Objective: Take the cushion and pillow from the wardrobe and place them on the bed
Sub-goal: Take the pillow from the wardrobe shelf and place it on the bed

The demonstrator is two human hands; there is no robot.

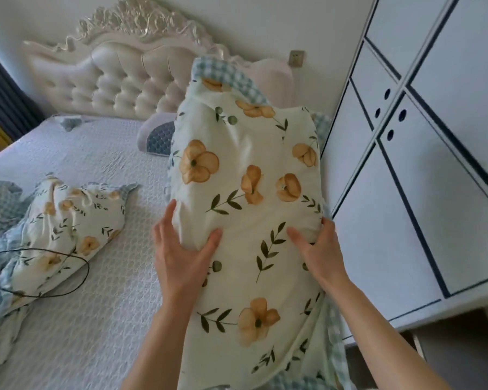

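The left hand (181, 249) has its fingers spread wide, thumb dug into the front of the floral pillow (245, 192) and the other fingers wrapped round its left edge. The right hand (319, 249) mirrors it on the other side, thumb pressed into the front, the rest curled behind the right edge, so the pillow is clamped between both palms. Both bare forearms reach up from the bottom of the view.

The pillow is held up in the air over the near right part of the bed (96, 319), close to the wardrobe (406, 220). Its long axis runs up and away from the person, top end tipped toward the headboard (116, 80), lower end hanging down between the forearms. The cream face with orange flowers and dark leaves looks toward the person; a blue checked border shows at the top and along the right side.

The bed wears a pale textured cover. On its left part lies a second floral cushion (76, 223), crumpled, amid blue checked bedding, with a thin black cable (68, 288) looping over it. A dark quilted pillow (159, 139) sits against the tufted cream headboard, which has carved ornament on top. The wardrobe stands just beside the bed on the right, white with dark trim lines and round finger holes, doors closed. A wall socket (297, 58) sits on the pale wall above.
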